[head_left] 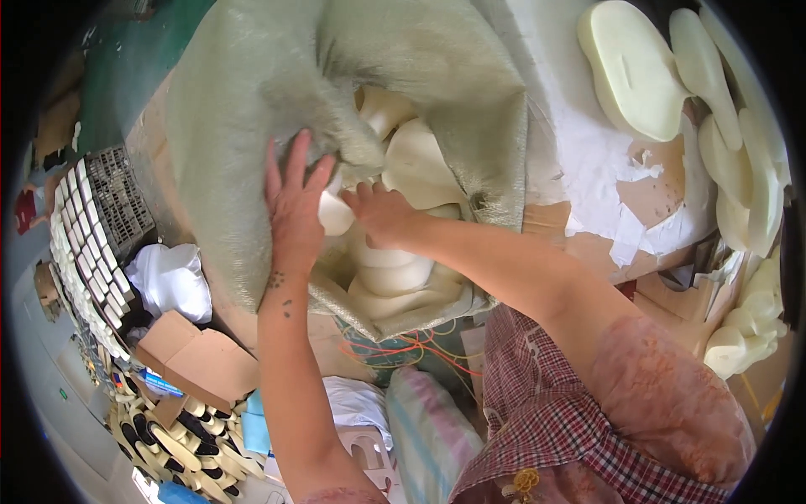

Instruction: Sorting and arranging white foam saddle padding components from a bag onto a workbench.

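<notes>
A large pale-green woven sack (252, 92) lies open in front of me, filled with several cream foam shoe soles (416, 155). My left hand (294, 202) rests flat, fingers spread, on the sack's edge at the opening. My right hand (382, 214) reaches into the sack's mouth, its fingers curled around a cream foam sole (336, 214) among the others. Whether it lifts the sole or only presses it cannot be told.
More cream soles (630, 67) lie on a torn white-papered table (588, 168) at the right. A dark crate (117, 197) with rows of white pieces stands left. Cardboard (197, 357), a white bag (172, 281) and black-and-cream parts (180, 441) lie below.
</notes>
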The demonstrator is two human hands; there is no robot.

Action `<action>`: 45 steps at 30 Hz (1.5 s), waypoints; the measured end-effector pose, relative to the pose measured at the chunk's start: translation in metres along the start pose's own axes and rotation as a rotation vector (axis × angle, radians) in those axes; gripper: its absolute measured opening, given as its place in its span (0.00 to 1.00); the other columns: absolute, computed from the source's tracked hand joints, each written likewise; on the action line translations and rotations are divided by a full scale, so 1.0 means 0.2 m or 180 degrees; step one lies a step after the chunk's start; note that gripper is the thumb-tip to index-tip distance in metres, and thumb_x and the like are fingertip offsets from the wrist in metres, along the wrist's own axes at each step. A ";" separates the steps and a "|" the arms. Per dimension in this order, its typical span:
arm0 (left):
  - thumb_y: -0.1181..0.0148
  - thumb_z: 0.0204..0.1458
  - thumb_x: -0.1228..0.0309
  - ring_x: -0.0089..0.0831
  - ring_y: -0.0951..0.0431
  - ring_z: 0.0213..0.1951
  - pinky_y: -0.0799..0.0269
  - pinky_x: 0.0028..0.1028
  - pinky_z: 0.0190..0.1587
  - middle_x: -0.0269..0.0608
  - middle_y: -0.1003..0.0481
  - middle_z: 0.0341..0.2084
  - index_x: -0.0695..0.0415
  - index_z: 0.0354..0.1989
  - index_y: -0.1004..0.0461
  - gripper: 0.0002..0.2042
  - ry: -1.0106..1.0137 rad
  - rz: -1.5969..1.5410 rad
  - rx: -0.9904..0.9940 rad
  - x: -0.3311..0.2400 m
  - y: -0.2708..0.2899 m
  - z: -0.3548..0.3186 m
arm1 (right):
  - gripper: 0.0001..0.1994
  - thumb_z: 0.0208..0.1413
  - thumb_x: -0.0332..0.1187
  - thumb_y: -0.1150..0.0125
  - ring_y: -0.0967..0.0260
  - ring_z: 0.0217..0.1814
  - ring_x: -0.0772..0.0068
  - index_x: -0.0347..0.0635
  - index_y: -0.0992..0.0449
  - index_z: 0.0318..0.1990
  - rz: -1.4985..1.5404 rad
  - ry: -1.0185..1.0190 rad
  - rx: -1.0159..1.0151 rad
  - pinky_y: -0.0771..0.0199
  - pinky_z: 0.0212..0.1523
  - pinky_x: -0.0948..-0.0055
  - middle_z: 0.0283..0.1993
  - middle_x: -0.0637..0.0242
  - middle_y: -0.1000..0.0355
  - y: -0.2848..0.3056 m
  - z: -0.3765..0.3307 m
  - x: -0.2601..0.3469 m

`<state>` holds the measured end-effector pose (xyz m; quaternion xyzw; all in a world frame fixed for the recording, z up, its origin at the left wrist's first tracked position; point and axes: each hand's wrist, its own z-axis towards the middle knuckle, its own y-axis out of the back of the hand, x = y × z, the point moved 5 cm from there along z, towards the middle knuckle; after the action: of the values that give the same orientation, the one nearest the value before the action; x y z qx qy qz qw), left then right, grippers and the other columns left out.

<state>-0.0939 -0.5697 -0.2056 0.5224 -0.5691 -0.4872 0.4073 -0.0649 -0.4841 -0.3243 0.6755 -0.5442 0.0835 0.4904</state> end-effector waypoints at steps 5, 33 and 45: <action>0.37 0.36 0.74 0.52 0.51 0.61 0.53 0.54 0.59 0.43 0.43 0.58 0.51 0.37 0.28 0.15 0.0423 0.0729 -0.0550 0.13 0.15 -0.04 | 0.34 0.37 0.30 0.39 0.36 0.50 0.50 0.46 0.41 0.58 -0.0467 0.0305 -0.0057 0.29 0.44 0.61 0.48 0.51 0.36 0.15 -0.06 -0.06; 0.54 0.49 0.75 0.43 0.40 0.56 0.38 0.35 0.55 0.42 0.38 0.53 0.58 0.42 0.29 0.12 0.1133 0.0424 0.0343 0.10 0.12 0.11 | 0.34 0.34 0.25 0.34 0.40 0.55 0.52 0.42 0.38 0.55 0.0539 0.0902 -0.1233 0.36 0.54 0.62 0.54 0.56 0.38 0.66 -0.87 -0.36; 0.39 0.37 0.73 0.43 0.30 0.36 0.32 0.36 0.37 0.42 0.29 0.28 0.59 0.26 0.26 0.06 0.0683 0.0042 -0.1444 0.02 0.60 -0.24 | 0.31 0.31 0.34 0.32 0.35 0.47 0.72 0.35 0.32 0.48 0.2663 0.1347 -0.0969 0.37 0.50 0.71 0.43 0.65 0.32 1.02 -1.28 0.14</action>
<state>-0.0713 -0.5828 -0.0794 0.4626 -0.4020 -0.5416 0.5754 -0.1132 -0.2944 -0.0612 0.2880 -0.6633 0.3282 0.6077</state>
